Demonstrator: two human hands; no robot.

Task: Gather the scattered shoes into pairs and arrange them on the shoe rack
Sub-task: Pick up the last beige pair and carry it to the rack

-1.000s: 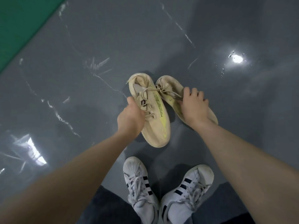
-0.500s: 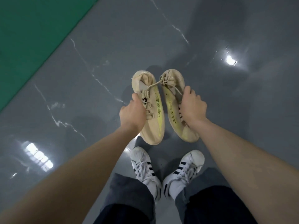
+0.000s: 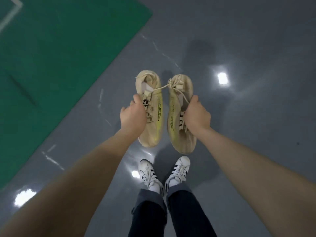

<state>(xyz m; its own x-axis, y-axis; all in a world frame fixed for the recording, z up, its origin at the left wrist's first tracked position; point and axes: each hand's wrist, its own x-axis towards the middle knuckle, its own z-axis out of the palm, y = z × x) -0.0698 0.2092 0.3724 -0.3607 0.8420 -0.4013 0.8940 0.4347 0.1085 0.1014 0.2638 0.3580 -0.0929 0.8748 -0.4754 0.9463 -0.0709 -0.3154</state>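
Your left hand grips the left beige shoe, right hand grips the right beige shoe, both off the floor. Long axes parallel, toes toward you, a lace strung btwn them; rack not in view.

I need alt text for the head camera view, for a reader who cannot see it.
A left hand and a right hand each hold one beige sneaker, the left sneaker and the right sneaker, above a grey floor, their laces joined.
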